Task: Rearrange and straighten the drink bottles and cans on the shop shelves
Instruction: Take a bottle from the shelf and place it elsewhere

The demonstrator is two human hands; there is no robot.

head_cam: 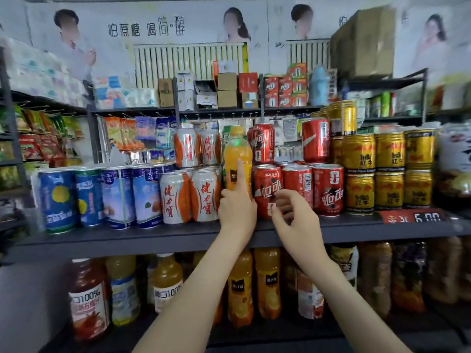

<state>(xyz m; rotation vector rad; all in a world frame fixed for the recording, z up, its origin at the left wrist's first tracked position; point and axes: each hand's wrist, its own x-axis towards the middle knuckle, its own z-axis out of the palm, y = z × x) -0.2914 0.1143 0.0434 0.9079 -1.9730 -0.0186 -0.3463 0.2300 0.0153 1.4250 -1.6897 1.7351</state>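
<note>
An orange juice bottle point(235, 151) stands upright on the middle shelf point(153, 240), between white-and-orange cans point(175, 197) and red cola cans point(266, 179). My left hand point(238, 205) grips the bottle's lower part, with the thumb on its left side and the index finger pointing straight up its front. My right hand point(293, 217) hovers just in front of the lower red cola cans. Its fingers are loosely curled and hold nothing. The bottle's base is hidden behind my left hand.
Blue cans point(89, 197) fill the shelf's left end and stacked gold cans point(390, 169) the right, above a price tag point(413, 217). More red cans are stacked on top. Juice bottles point(239, 289) line the lower shelf. Boxes and snack packets crowd the shelves above.
</note>
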